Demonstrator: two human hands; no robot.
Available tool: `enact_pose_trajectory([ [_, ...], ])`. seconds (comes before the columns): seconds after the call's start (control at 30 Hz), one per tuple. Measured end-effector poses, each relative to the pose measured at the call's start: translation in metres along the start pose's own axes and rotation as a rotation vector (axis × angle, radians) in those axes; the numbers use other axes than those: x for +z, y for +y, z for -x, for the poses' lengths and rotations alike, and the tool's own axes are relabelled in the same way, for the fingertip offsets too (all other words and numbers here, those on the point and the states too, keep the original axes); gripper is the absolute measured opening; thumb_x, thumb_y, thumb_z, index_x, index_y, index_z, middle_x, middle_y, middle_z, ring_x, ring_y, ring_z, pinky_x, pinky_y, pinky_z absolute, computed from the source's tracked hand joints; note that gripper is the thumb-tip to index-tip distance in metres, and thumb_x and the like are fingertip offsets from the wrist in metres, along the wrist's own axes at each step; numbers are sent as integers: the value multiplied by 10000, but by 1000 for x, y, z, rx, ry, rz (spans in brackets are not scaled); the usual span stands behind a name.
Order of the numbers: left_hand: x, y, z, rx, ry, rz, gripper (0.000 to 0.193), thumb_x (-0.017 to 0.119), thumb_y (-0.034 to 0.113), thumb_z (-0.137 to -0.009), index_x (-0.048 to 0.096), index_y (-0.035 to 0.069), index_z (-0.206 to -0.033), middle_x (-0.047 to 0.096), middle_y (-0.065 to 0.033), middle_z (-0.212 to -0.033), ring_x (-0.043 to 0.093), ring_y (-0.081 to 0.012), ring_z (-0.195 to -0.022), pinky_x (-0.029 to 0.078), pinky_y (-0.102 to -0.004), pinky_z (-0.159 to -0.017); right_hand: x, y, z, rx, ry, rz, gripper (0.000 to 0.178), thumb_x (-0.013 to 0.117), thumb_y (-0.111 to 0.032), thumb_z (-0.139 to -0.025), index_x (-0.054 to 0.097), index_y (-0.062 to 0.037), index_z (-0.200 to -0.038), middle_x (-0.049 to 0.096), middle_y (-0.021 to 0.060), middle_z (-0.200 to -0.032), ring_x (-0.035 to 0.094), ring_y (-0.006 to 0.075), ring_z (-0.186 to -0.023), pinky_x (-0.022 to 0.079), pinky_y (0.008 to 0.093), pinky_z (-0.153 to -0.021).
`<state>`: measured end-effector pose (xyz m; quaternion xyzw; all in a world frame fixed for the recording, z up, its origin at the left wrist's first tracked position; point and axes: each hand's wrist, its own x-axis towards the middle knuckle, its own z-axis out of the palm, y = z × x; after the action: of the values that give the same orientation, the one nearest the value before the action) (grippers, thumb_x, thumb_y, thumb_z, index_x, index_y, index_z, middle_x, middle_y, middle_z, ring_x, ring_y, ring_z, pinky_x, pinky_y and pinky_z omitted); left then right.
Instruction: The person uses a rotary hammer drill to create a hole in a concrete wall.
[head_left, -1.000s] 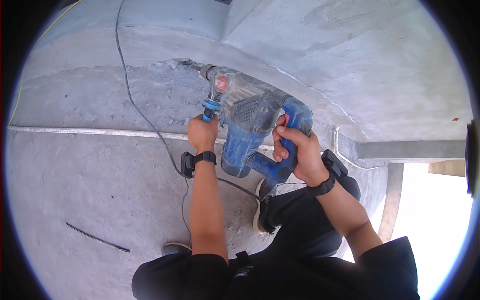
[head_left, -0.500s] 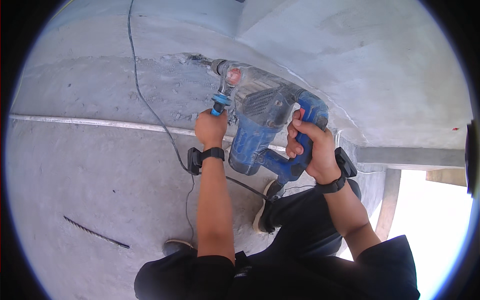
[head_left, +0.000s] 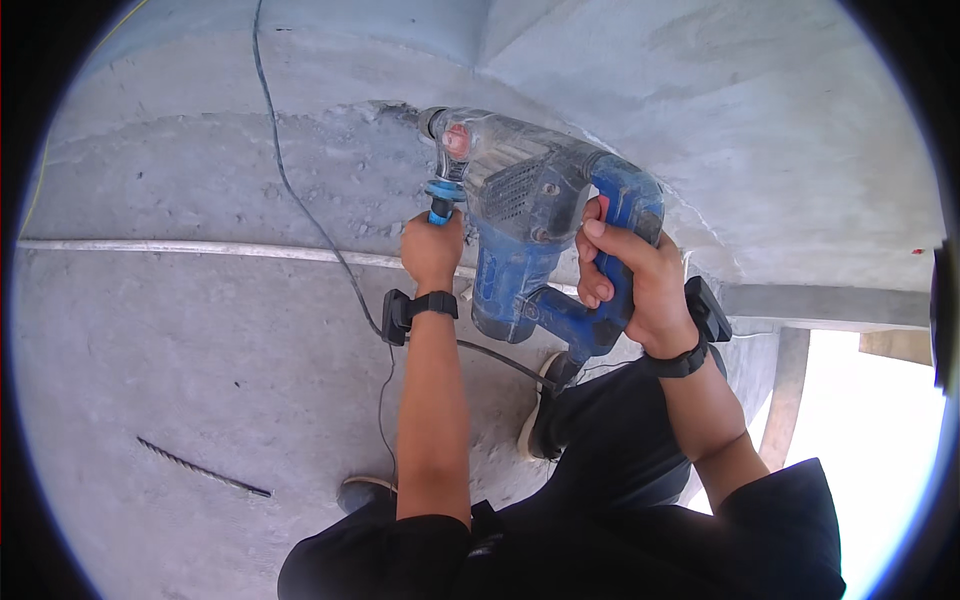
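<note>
A dusty blue and grey rotary hammer (head_left: 515, 190) is held between my two hands, its front end pointing left at a chipped patch (head_left: 390, 108) at the foot of the wall. My left hand (head_left: 433, 248) is wrapped round the side handle (head_left: 441, 203), which has a bright blue collar. My right hand (head_left: 640, 280) grips the rear handle (head_left: 632, 205), with fingers by the red trigger (head_left: 603, 207). The bit hardly shows; whether its tip touches the concrete I cannot tell. A dark power cord (head_left: 500, 358) leaves the bottom of the tool.
A loose drill bit (head_left: 203, 466) lies on the concrete floor (head_left: 300, 400) at lower left. A pale pipe (head_left: 200, 247) runs along the floor, crossed by a dark cable (head_left: 285, 175). Rubble lies near the wall (head_left: 760, 150). My shoes (head_left: 540, 415) are below the tool. A bright opening is at right.
The rear of the rotary hammer and my right hand have shifted slightly right, while the front end sits a little higher in view. Both grips stay the same. The whole view has shifted slightly.
</note>
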<state>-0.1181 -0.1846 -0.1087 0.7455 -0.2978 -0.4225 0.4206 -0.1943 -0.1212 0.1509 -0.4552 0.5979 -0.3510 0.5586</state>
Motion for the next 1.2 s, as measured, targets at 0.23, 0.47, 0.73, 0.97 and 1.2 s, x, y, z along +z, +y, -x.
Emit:
enact_pose_trajectory([
  [0.23,-3,0,0,26,2,42,331,699,373,-708,709,44,-743,671,-208,-743,652,-409,-739,519,-465,-675,9,0,4,-31,-32,-13,131,641,-128,-836,558,-37,-881,528,51,-690,476,120,-454,417,297,-454],
  [0.47,-1,0,-3,69,-40,62,335,690,363,-713,703,30,-742,663,-228,-748,649,-416,-746,516,-468,-679,9,-5,5,-50,-75,-51,147,655,-155,-840,562,-52,-888,520,29,-683,464,113,-447,404,289,-441],
  [0.73,1,-2,-1,42,-34,74,327,691,348,-715,696,21,-728,663,-227,-732,650,-416,-740,518,-473,-674,9,-2,2,-54,-67,-6,166,660,-167,-848,565,-44,-904,529,37,-689,471,113,-448,412,283,-445],
  [0.97,6,0,0,34,-40,52,333,691,358,-715,700,27,-749,675,-219,-759,658,-407,-759,520,-472,-692,6,-4,2,-48,-58,10,167,670,-170,-846,570,-43,-889,539,45,-686,474,108,-448,413,271,-437],
  [1.2,6,1,3,13,-43,90,337,687,376,-725,708,42,-768,680,-213,-781,655,-413,-778,520,-468,-711,6,-2,3,-79,-75,130,165,610,-203,-883,546,-53,-912,516,38,-715,454,89,-444,411,269,-435],
])
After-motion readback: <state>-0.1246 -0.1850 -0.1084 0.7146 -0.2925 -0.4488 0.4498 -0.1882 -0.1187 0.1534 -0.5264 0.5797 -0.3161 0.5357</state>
